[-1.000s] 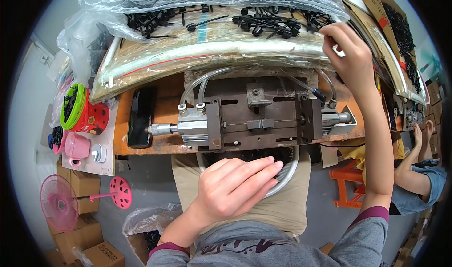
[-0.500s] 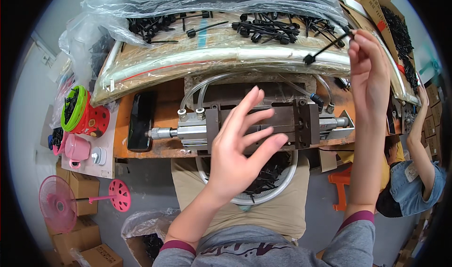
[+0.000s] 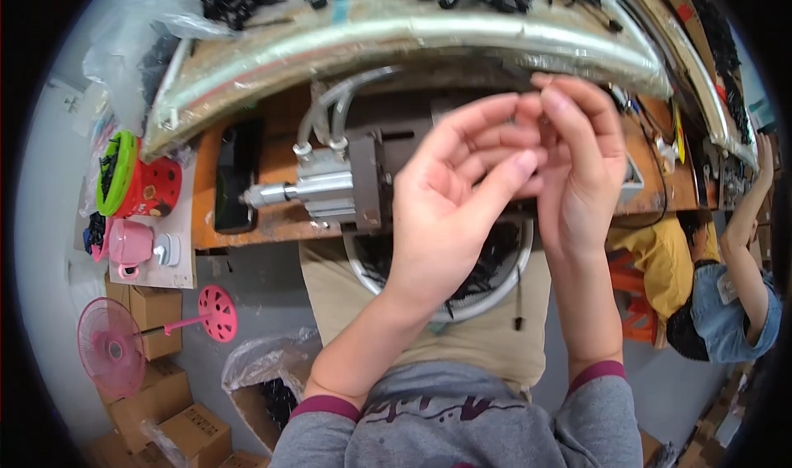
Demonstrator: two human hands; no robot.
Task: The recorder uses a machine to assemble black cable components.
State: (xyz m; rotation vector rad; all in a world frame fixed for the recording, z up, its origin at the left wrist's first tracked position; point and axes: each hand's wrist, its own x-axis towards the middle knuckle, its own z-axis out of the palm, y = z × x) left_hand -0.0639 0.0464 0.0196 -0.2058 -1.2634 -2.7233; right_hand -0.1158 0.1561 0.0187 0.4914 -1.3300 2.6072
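Shirt: mottled grey, creased. Dark maroon chest print, loose script-like strokes. Left of print: grey left sleeve, maroon cuff band. Right of print: grey right sleeve, matching maroon band. Above print, past shirt: beige trousers, wrinkled. Below print: maroon sliver. Left hand, right hand, forearms bare.

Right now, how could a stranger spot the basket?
Find the wooden bench. Just below its front edge, over the person's lap, is a round basket of black pieces. Its white rim sets it apart from the green-rimmed red bucket.
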